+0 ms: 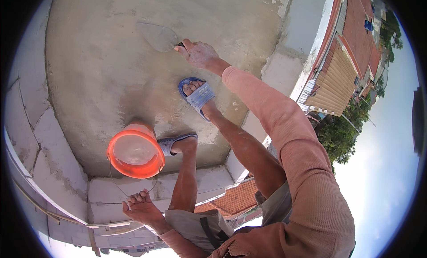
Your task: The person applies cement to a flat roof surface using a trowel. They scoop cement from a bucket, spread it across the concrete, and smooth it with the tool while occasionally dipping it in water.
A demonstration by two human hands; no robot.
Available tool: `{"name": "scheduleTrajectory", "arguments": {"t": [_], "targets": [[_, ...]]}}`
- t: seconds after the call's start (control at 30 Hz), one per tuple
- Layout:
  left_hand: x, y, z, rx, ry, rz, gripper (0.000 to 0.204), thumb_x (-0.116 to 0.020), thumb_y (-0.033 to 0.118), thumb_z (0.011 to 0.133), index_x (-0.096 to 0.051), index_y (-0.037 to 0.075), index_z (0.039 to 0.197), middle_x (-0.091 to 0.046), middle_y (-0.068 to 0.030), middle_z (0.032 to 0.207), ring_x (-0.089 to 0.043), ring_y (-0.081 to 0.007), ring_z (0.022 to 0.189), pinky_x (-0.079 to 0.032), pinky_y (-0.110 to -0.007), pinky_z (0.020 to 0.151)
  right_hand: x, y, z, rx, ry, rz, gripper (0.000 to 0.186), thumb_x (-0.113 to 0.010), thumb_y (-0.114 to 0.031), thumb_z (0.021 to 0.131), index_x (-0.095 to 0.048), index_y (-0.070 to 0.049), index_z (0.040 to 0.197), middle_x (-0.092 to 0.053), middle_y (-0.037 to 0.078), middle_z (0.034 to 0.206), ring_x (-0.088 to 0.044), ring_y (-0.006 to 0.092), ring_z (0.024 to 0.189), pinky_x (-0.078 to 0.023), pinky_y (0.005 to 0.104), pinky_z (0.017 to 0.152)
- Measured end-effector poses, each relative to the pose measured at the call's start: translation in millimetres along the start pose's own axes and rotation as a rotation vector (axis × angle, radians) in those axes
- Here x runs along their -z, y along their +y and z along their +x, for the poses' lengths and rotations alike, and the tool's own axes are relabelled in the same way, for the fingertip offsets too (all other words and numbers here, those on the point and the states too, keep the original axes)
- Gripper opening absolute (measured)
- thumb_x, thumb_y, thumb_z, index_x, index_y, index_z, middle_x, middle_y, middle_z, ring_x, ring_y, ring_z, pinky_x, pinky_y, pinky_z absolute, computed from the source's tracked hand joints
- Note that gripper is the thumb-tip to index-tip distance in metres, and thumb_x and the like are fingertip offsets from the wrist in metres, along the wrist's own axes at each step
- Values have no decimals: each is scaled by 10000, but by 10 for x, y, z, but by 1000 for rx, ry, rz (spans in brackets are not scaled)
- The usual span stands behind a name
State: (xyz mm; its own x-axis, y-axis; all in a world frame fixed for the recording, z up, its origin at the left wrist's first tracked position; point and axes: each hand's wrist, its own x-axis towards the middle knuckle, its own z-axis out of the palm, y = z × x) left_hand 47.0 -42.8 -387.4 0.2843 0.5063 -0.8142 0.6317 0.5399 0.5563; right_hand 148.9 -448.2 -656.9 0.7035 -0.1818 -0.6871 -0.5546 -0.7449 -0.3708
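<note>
My right hand grips the short black handle of a trowel. Its wide, rounded blade lies flat against the wet grey cement surface. Low on the left, my left hand has its fingers curled at the thin wire handle of an orange bucket. The bucket tilts so that its mouth faces me, and pale, cloudy water shows inside.
My feet, in blue slide sandals, stand on the cement. Low pale block walls border it left, right and near me. Beyond the right wall are tiled and corrugated roofs and trees.
</note>
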Motion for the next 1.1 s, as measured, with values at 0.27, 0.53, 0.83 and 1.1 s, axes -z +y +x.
{"name": "scheduleTrajectory", "arguments": {"t": [0.27, 0.53, 0.83, 1.1], "targets": [[-22, 317, 114, -80, -66, 97, 377, -498, 382, 971, -463, 114, 708, -375, -9, 592, -379, -161, 538, -441, -354, 679, 676, 1851, 593, -185, 702, -75, 516, -423, -530, 1017, -508, -25, 1082, -623, 192, 753, -636, 399, 642, -507, 495, 561], [-338, 869, 231, -240, -234, 201, 401, -455, 408, 1005, -431, 139, 709, -296, 17, 535, -290, -116, 437, -367, -271, 502, 541, 1041, 180, -236, 448, 451, 466, -460, -501, 1001, -543, -61, 1129, -506, 86, 681, -519, 239, 590, -434, 381, 538], [-667, 1114, 287, -399, -168, 99, 399, -505, 409, 937, -477, 76, 718, -371, -49, 594, -362, -199, 534, -358, -378, 555, -194, -1, 972, 248, 397, 67, 449, -449, -389, 1039, -495, 28, 1200, -655, 284, 998, -633, 459, 947, -496, 527, 795], [-468, 1211, 484, -428, -338, 76, 442, -522, 460, 927, -496, 75, 712, -388, -49, 620, -367, -206, 562, -371, -403, 596, 1032, 1883, 1140, -430, 784, 697, 491, -405, -457, 1021, -577, -12, 1136, -600, 155, 723, -577, 256, 497, -495, 415, 521]]}}
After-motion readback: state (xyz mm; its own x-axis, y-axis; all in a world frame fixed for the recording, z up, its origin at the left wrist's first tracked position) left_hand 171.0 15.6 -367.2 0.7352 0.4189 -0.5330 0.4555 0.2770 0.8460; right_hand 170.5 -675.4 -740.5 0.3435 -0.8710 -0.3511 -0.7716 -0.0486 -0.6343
